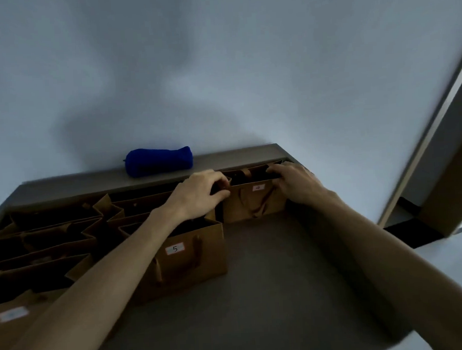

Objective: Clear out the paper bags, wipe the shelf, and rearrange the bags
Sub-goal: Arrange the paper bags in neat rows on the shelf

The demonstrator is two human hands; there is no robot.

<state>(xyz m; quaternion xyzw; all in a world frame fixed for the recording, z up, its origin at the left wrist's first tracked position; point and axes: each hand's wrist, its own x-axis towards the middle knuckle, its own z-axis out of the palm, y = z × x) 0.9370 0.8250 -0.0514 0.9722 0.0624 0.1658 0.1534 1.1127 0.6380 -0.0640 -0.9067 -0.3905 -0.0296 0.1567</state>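
We've got both hands on the far paper bag (pixel 254 203) at 1 o'clock: left hand (pixel 198 194) pinching its left top corner, right hand (pixel 292 183) fingers curled over its right rim, likely to lift it evenly. Bag 5 (pixel 186 257) sits nearer at 7 o'clock; the blue cloth (pixel 159 161) waits on the shelf ledge (pixel 237 154) at 11, probably for wiping.

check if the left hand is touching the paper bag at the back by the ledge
Touching: the head view shows the left hand gripping the left top edge of the back paper bag.
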